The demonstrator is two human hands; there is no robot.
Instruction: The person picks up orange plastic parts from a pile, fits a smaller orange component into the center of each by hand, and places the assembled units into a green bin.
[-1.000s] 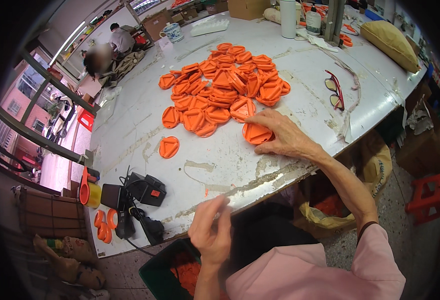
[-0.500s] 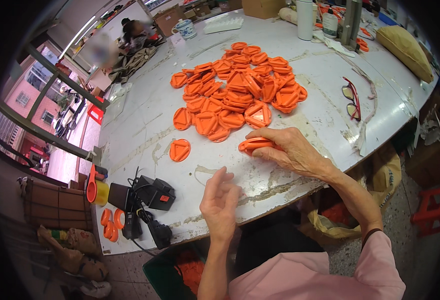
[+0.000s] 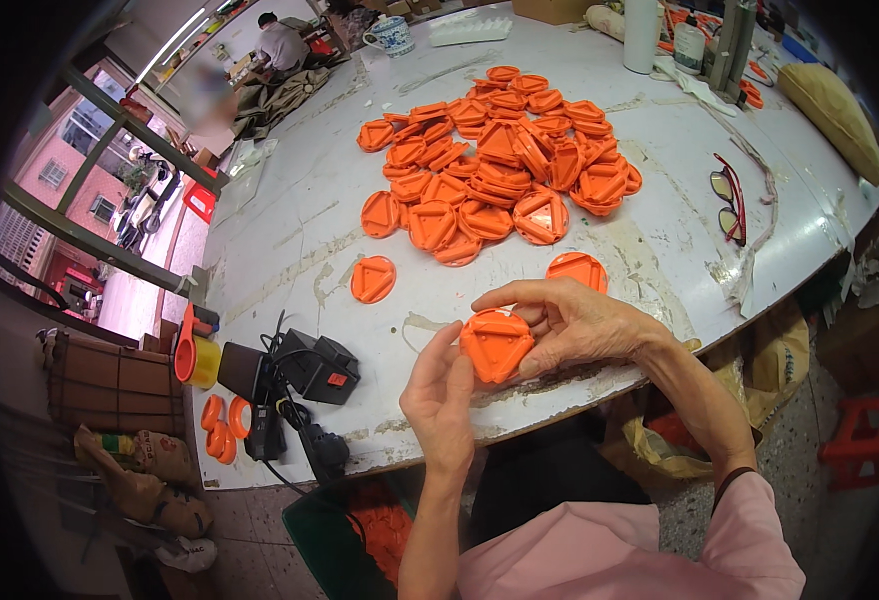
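Observation:
Just above the table's near edge, a round orange plastic disc (image 3: 498, 346) with a raised triangle on its face is tilted up toward me. My right hand (image 3: 592, 328) grips its right side between thumb and fingers. Against its left edge, the thumb and fingers of my left hand (image 3: 440, 402) close on it too. Just beyond my right knuckles lies a second orange disc (image 3: 580, 268), partly covered by the hand. Another single disc (image 3: 374, 279) lies flat to the left. Farther back, a large heap of the same discs (image 3: 500, 185) spreads over the table.
Black power adapters with cables (image 3: 310, 370), orange rings (image 3: 222, 440) and a yellow tape roll (image 3: 206, 364) sit at the left corner. Red-framed glasses (image 3: 730, 205) lie at right, near a tan cushion-like bag (image 3: 832, 115). Below the table stands a green bin (image 3: 310, 545).
My right hand has brought a disc nearer and turned its face toward me. My left hand, previously apart with nothing in it, now holds the disc's left edge. The view has shifted slightly.

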